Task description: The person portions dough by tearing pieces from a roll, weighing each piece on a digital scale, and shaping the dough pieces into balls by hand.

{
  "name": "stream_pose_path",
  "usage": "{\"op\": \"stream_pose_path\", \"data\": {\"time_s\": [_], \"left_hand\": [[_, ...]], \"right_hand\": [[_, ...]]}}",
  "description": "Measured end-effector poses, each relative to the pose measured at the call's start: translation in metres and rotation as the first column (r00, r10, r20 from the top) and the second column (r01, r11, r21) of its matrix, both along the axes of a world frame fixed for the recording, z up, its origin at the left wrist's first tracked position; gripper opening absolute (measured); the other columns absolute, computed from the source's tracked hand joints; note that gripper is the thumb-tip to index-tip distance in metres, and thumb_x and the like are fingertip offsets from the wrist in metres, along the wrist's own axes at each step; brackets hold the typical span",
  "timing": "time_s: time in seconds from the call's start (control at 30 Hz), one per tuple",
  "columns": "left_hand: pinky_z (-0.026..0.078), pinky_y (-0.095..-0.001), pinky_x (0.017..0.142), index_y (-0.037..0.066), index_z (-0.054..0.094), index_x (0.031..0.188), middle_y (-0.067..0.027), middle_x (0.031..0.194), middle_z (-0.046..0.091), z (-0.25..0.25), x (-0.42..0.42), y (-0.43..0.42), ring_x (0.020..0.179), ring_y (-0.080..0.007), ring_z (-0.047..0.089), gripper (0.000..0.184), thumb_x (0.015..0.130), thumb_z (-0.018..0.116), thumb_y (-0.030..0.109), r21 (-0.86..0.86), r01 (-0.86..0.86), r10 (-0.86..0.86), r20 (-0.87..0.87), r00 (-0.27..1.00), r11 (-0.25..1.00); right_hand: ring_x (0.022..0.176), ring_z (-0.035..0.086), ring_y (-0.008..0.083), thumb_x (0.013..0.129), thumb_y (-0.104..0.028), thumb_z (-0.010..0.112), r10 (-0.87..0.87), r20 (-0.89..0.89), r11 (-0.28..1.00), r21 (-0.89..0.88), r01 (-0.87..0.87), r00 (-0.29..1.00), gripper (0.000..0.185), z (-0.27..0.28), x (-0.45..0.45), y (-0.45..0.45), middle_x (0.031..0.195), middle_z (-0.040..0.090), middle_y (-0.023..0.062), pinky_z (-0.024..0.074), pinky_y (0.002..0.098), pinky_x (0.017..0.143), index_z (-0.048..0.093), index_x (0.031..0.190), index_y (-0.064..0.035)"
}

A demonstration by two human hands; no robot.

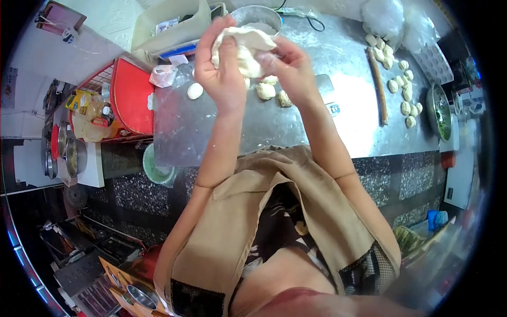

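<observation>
Above the metal table (179, 134), a soft, stretched piece of white dough (244, 47) hangs between my two hands. My left hand (222, 68) has its thumb pressed on the dough, the fingers curled behind it. On the other side, my right hand (289, 66) pinches the dough's edge, slightly blurred. Beneath and around my hands lie a round white dough ball (195, 91) and a lumpy dough piece (265, 91). Another dough piece (284, 99) shows darker flecks.
A wooden rolling pin (378, 87) lies at the right, beside several dough pieces (406, 92). Near the right edge stands a metal bowl (439, 112) with greens. A floury metal bowl (257, 20) and a pale bin (168, 24) are behind. A red container (134, 98) stands left.
</observation>
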State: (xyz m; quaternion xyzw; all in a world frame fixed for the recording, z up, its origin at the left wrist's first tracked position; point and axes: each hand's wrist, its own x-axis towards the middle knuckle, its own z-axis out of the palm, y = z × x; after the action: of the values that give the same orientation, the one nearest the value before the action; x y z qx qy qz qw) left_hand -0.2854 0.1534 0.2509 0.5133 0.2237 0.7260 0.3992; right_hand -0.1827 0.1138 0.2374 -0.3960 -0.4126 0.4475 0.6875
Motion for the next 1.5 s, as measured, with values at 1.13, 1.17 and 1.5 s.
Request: {"op": "stream_pose_path", "data": {"time_s": [1.13,1.17,1.5], "left_hand": [[0.045,-0.0327,0.091,0.004,0.047,0.099,-0.0257,0.122,0.052,0.02,-0.023,-0.03,0.113,-0.0256,0.053,0.057,0.059,0.086,0.016,-0.046,0.613,-0.59,-0.338,0.734,0.789],[0.045,-0.0324,0.091,0.004,0.045,0.112,-0.0241,0.121,0.054,0.025,-0.021,-0.034,0.112,-0.0241,0.053,0.069,0.058,0.087,0.014,-0.119,0.645,-0.646,-0.306,0.699,0.755],[0.047,-0.0274,0.085,0.006,0.044,0.132,-0.0096,0.115,0.056,-0.005,-0.008,-0.027,0.1,-0.0143,0.055,0.075,0.066,0.079,0.002,-0.248,0.521,-0.574,-0.438,0.692,0.817]], "right_hand": [[0.068,0.048,0.0027,0.073,-0.007,0.074,0.093,0.396,0.964,0.195,-0.182,0.913,0.021,0.029,0.037,-0.045,0.079,0.055,-0.0003,0.0364,0.0183,0.056,0.066,0.092,-0.0015],[0.07,0.052,0.0037,0.075,-0.006,0.073,0.204,0.447,0.964,0.064,-0.259,0.871,0.021,0.038,0.04,-0.048,0.082,0.057,0.0007,0.0408,0.0187,0.059,0.065,0.093,-0.0008],[0.078,0.062,0.0099,0.078,-0.003,0.067,0.087,0.357,0.982,0.124,-0.14,0.93,0.016,0.023,0.036,-0.029,0.085,0.065,0.0063,0.0504,0.0231,0.068,0.062,0.093,0.0001]]}}
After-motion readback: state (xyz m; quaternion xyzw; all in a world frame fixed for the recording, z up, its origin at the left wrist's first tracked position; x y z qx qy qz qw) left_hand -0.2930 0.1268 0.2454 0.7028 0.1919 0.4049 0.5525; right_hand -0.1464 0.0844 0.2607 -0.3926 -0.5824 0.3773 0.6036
